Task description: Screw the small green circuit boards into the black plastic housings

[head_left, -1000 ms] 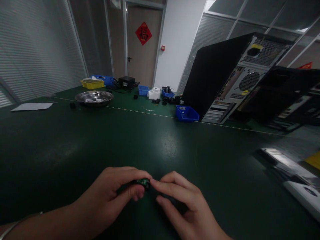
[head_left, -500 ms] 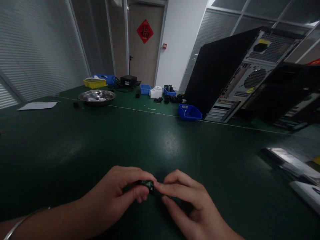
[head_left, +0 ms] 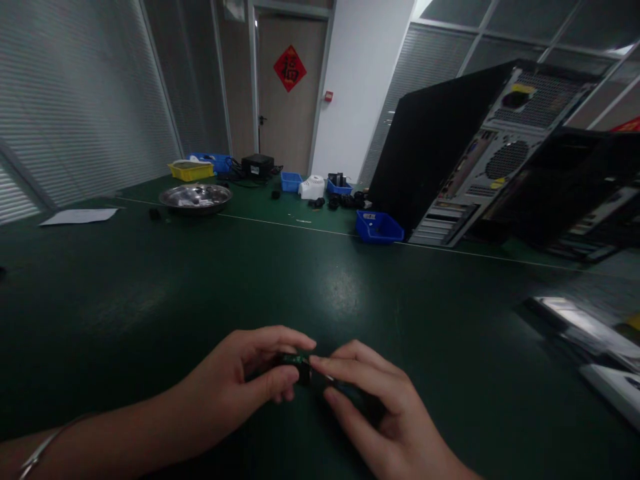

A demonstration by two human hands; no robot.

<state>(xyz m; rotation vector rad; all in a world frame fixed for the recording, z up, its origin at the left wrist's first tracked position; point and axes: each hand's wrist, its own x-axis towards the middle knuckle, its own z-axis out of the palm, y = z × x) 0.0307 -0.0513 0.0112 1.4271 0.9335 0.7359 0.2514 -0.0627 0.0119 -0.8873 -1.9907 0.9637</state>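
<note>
Low in the head view, my left hand [head_left: 255, 373] grips a small green circuit board [head_left: 296, 359] with a black part at its right end. Thumb and fingers hold the board from the left, and the forefinger is raised slightly off its top. My right hand [head_left: 385, 393] faces it from the right, its forefinger tip at the board's right end. Between the right thumb and forefinger there is a small dark piece [head_left: 320, 379] with a thin bright glint; its kind is too dim to tell.
A dark green table [head_left: 240, 280] bears a steel bowl [head_left: 196, 208], a sheet of paper [head_left: 79, 216] and a blue bin [head_left: 379, 235]. Behind the bin stands a black computer case [head_left: 435, 147]. At the right edge lie blurred flat items [head_left: 580, 327].
My left forefinger has lifted off the top of the board. The right thumb and forefinger now show a small dark piece between them. The view has tilted slightly.
</note>
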